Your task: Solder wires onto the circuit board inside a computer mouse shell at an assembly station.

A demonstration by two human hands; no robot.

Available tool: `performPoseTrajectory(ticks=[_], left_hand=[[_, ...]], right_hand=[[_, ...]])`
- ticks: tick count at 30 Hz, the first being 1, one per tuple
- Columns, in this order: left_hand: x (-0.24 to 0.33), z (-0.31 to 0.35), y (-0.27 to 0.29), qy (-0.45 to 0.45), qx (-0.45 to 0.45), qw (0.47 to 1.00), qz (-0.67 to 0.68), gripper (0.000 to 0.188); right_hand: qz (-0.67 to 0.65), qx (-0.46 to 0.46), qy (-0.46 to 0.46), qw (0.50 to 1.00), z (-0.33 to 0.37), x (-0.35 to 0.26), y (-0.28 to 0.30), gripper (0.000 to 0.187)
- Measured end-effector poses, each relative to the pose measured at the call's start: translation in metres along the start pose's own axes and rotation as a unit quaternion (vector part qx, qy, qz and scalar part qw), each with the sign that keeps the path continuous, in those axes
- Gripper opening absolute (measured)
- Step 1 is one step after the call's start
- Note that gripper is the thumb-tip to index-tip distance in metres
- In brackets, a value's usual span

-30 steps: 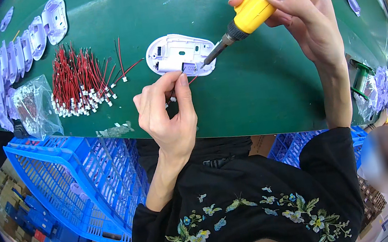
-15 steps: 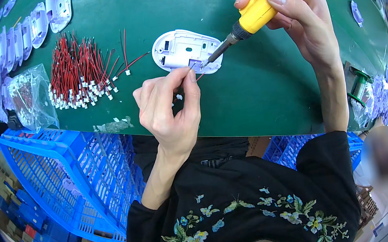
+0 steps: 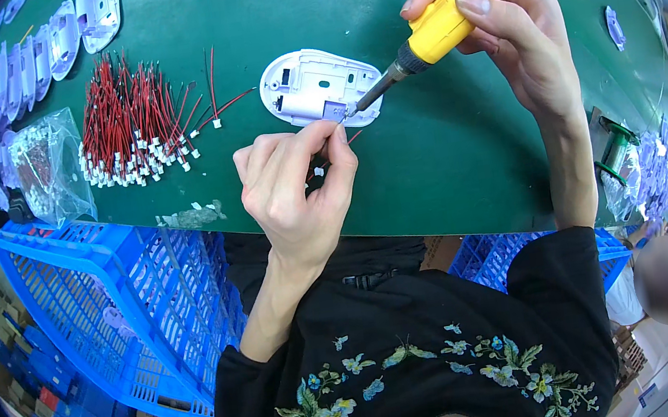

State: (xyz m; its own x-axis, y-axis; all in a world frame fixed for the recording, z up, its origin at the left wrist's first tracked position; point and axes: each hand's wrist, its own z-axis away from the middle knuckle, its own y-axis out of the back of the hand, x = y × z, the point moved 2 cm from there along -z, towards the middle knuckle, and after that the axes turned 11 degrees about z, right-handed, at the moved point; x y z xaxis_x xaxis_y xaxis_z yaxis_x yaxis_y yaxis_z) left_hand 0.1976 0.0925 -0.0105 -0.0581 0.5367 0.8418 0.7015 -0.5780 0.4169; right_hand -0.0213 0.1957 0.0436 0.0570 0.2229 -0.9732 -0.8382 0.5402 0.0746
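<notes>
A white oval plastic housing (image 3: 293, 87) lies open side up on the green table, in front of my hands. My right hand (image 3: 522, 36) is closed round a yellow soldering iron (image 3: 445, 23), whose tip touches the housing near its lower right edge. Beside that tip, my left hand (image 3: 296, 180) pinches a thin lead wire (image 3: 355, 136) against the housing's near edge. Red insulation shows past the fingertips, and a small white connector (image 3: 318, 172) hangs under the fingers. The wire's far end is too small to make out.
Left of the housing lies a pile of red and black wires (image 3: 128, 122) with white connectors. Beyond it are a clear plastic bag (image 3: 50, 170) and a row of white housings (image 3: 63, 42). Blue crates (image 3: 122, 295) stand below the table edge; a solder spool (image 3: 617, 150) sits right.
My left hand has shifted slightly right along the housing's near edge, and the white connector under it has swung right. The soldering iron stays almost in place at the housing.
</notes>
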Motion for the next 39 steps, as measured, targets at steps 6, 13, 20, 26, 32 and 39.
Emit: performPoseTrajectory(ticks=[6,13,20,26,32,39], left_hand=[[0.002,-0.002,0.001,0.004,-0.011,1.000,0.003,0.017],[0.002,-0.001,0.001,0.008,-0.009,1.000,0.005,0.017],[0.002,-0.001,0.001,0.007,-0.009,1.000,0.004,0.016],[0.002,-0.001,0.000,0.006,-0.012,1.000,0.003,0.017],[0.001,0.000,0.000,0.020,-0.006,1.000,0.005,0.020],[0.001,0.000,0.000,0.015,-0.007,1.000,0.012,0.020]], right_hand=[[-0.045,0.008,-0.002,0.999,-0.002,0.006,-0.003,0.027],[-0.032,0.009,0.009,0.999,-0.004,0.009,0.000,0.027],[-0.041,0.000,0.033,0.999,-0.003,0.010,-0.001,0.028],[-0.047,0.004,0.030,0.998,-0.003,0.009,-0.001,0.028],[-0.038,0.011,0.014,0.999,-0.002,0.006,-0.003,0.028],[-0.022,0.041,0.078,0.996,0.000,-0.003,0.011,0.035]])
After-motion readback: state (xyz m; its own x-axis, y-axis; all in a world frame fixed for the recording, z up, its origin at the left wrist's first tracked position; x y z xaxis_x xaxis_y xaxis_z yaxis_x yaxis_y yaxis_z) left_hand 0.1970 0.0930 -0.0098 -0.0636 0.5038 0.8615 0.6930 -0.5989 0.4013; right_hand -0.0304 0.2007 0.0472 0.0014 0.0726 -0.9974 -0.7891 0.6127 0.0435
